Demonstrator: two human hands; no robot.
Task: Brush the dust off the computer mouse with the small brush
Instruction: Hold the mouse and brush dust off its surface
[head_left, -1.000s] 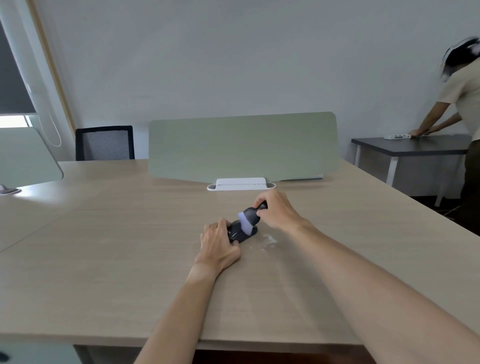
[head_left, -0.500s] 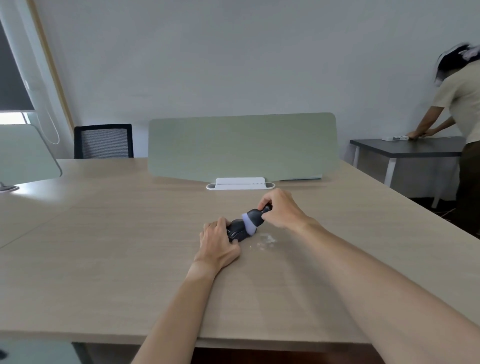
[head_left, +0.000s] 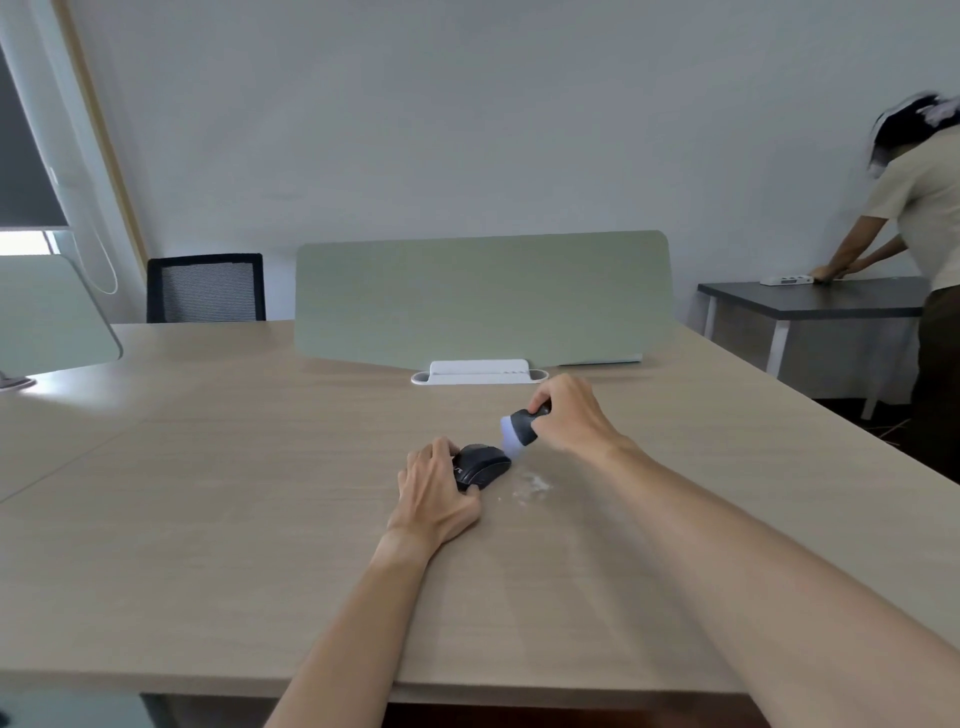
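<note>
A black computer mouse lies on the wooden desk, near its middle. My left hand grips the mouse from its left and near side. My right hand holds a small brush with a dark handle and pale bluish bristles. The bristles point down and left and meet the far right end of the mouse. A patch of white dust lies on the desk just right of the mouse.
A green divider panel with a white base tray stands behind the mouse. A black chair is at the back left. A person leans over a dark table at the right. Another panel stands far left.
My right hand has drawn the brush up and to the right, from over the mouse's top to its far right end. More of the mouse shows now. My left hand has stayed in place.
</note>
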